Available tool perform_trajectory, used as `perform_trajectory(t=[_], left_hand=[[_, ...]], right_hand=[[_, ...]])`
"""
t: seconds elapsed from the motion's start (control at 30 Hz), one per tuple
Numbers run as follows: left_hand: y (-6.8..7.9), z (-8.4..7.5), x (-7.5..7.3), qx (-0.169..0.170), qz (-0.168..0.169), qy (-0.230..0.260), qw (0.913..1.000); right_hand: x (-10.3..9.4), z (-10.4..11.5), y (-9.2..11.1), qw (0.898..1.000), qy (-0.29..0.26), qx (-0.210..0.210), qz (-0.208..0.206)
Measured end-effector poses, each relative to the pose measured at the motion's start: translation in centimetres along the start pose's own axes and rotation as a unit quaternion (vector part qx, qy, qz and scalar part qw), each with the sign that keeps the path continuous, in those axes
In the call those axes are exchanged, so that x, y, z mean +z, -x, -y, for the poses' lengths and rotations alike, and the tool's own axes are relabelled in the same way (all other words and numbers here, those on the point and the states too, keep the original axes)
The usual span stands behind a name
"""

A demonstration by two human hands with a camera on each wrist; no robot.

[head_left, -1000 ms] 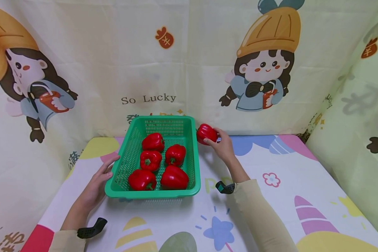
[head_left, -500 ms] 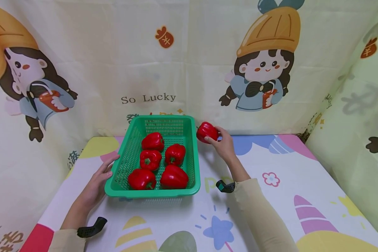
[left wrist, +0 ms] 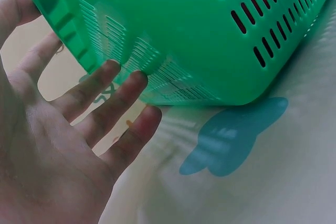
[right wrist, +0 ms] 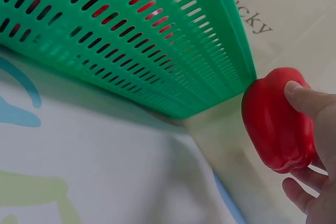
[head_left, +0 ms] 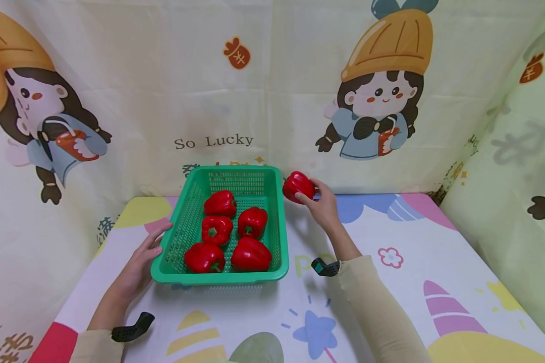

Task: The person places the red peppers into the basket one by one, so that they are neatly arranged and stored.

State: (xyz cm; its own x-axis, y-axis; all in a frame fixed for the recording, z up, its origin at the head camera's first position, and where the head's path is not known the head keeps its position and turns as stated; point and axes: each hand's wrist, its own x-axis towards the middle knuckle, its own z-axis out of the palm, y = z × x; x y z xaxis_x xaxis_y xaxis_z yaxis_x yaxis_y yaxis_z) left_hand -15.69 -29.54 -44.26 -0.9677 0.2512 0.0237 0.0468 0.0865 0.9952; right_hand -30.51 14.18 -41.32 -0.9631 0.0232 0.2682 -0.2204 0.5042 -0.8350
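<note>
A red bell pepper (head_left: 297,186) is held in my right hand (head_left: 323,207), thumb on the near side and fingers behind it. It is off the table, just outside the far right corner of the green basket (head_left: 283,242). In the right wrist view, the pepper (right wrist: 277,121) overlaps the basket's corner, and the thumb of the right hand (right wrist: 321,145) presses its side. My left hand (head_left: 138,269) rests at the basket's left side. The left wrist view has its fingers (left wrist: 128,95) spread and fairly straight against the basket's wall (left wrist: 173,35). Several red bell peppers (head_left: 251,255) lie inside the basket.
The basket stands on a table covered with a printed cloth (head_left: 368,312). A cartoon-printed curtain (head_left: 295,126) rises behind the table's far edge, and another printed sheet (head_left: 504,212) hangs on the right.
My right hand has lifted the bell pepper slightly higher beside the basket. The left hand, the basket and the peppers inside stay where they were.
</note>
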Motion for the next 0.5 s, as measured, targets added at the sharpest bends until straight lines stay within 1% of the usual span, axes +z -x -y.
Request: perform_trajectory(t=[0.2,0.33,0.5], left_hand=[[0.01,0.00,0.02,0.002,0.000,0.000,1.0000],[0.02,0.00,0.03,0.004,0.001,0.002,1.0000],[-0.02,0.05,0.00,0.001,0.000,-0.001,1.0000]], right_hand=[[-0.07,0.21,-0.12,1.000,-0.018,-0.004,-0.008],[-0.07,0.28,-0.13,1.000,-0.026,0.000,-0.010],[-0.13,0.34,-0.11,1.000,-0.026,0.003,-0.014]])
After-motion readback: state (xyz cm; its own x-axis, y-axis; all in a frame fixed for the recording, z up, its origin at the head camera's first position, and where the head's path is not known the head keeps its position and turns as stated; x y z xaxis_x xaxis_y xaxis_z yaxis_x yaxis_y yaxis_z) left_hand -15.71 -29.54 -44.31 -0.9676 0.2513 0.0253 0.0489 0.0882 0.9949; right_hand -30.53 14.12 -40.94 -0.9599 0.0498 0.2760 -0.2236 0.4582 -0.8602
